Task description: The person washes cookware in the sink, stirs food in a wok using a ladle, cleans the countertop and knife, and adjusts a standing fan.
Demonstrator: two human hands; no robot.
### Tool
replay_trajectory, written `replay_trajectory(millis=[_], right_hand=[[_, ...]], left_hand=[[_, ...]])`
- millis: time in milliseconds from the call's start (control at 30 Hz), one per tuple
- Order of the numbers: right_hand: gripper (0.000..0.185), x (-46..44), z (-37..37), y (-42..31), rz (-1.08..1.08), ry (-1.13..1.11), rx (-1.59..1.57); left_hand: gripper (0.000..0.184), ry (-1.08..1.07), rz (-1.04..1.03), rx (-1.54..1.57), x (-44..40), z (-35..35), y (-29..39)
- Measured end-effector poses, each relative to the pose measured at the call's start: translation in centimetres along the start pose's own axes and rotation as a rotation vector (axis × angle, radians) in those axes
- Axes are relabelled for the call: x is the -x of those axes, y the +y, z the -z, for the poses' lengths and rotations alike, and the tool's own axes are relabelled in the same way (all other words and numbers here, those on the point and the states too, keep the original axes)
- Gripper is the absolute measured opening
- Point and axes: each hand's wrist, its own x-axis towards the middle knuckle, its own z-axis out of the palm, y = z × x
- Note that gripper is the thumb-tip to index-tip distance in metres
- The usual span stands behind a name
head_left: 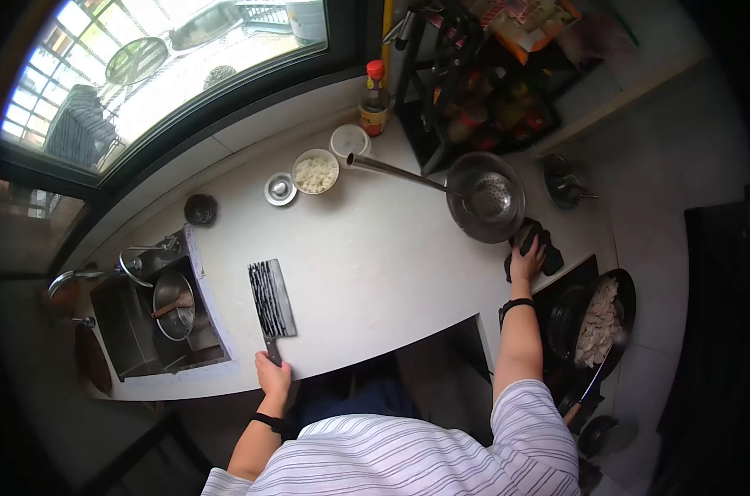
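A cleaver (pixel 285 298) with a dark striped pattern on its blade lies over the white counter near the front edge, its blade pointing away from me. My left hand (pixel 273 374) is closed round its dark handle. On the right, my right hand (pixel 528 258) is closed on a dark cloth (pixel 549 255), which rests on the counter just below a metal bowl (pixel 466 221). Inside that bowl sits a perforated ladle (pixel 492 198), its long handle reaching out to the left.
A sink (pixel 127 335) with a metal bowl is at left. Rice in a bowl (pixel 316 173), a lid (pixel 280 189) and a sauce bottle (pixel 375 107) stand toward the back. At right, a wok (pixel 627 302) of sliced food sits on the stove.
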Motion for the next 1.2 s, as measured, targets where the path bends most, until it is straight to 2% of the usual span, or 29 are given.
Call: replay_trajectory(millis=[33,100,167,200,233,300,333,467,567,667,767,867,1000,1067,1133,1200], right_hand=[[0.068,2.0,-0.5,-0.6,0.111,0.052,-0.061],[0.063,6.6,-2.1,-1.6,0.191,0.123,-0.152],[0.063,12.3,-2.8,-4.2,0.211,0.113,-0.118],[0.063,15.3,-3.1,-5.9,0.225,0.091,-0.101],[0.063,18.2,-3.2,-8.1,0.237,0.073,-0.082],[0.064,23.6,-3.8,-13.2,0.283,-0.008,-0.055],[0.064,25.8,-4.2,-15.8,0.332,-0.071,-0.054],[0.071,32.6,-5.7,-28.5,0.488,-0.31,-0.109],[0.068,37.8,-8.0,-36.5,0.585,-0.349,-0.112],[0.064,45.0,-10.2,-41.7,0.776,-0.338,-0.154],[0.064,53.0,-10.5,-44.0,0.905,-0.332,-0.234],[0.061,59.9,-9.9,-44.1,0.895,-0.423,-0.312],[0.042,63.7,-8.4,-43.6,0.748,-0.776,-0.644],[0.039,62.4,-7.6,-42.8,0.661,-0.86,-0.779],[0.041,58.5,-5.0,-42.0,0.422,-1.003,-0.94],[0.043,52.1,-2.7,-40.5,0.199,-1.07,-0.924]], left_hand=[[0.044,0.024,-0.003,0.005,-0.1,-0.3,0.2],[0.038,-0.13,0.162,0.158,-0.7,0.8,0.8],[0.03,-0.098,0.079,0.107,-1.4,0.7,-1.6],[0.02,0.033,-0.112,0.115,-1.8,0.0,-4.1],[0.02,0.044,-0.101,0.113,-1.9,1.4,-4.5],[0.017,-0.348,0.297,0.722,-1.3,5.9,-3.6],[0.014,-0.342,0.274,0.787,-0.9,7.0,-4.5],[0.015,-0.327,0.26,0.871,1.1,13.6,-8.7],[0.015,-0.281,0.311,0.812,2.3,17.5,-13.9],[0.013,-0.272,0.307,0.739,3.1,20.0,-19.3],[0.012,-0.232,0.311,0.714,3.4,21.7,-23.7],[0.014,-0.173,0.287,0.689,2.6,23.4,-26.4],[0.013,-0.171,0.273,0.723,0.7,24.4,-29.0],[0.014,-0.154,0.268,0.871,0.1,25.0,-29.5],[0.014,-0.137,0.271,0.879,-0.3,25.4,-29.7],[0.014,-0.11,0.298,0.895,-0.2,24.8,-30.4]])
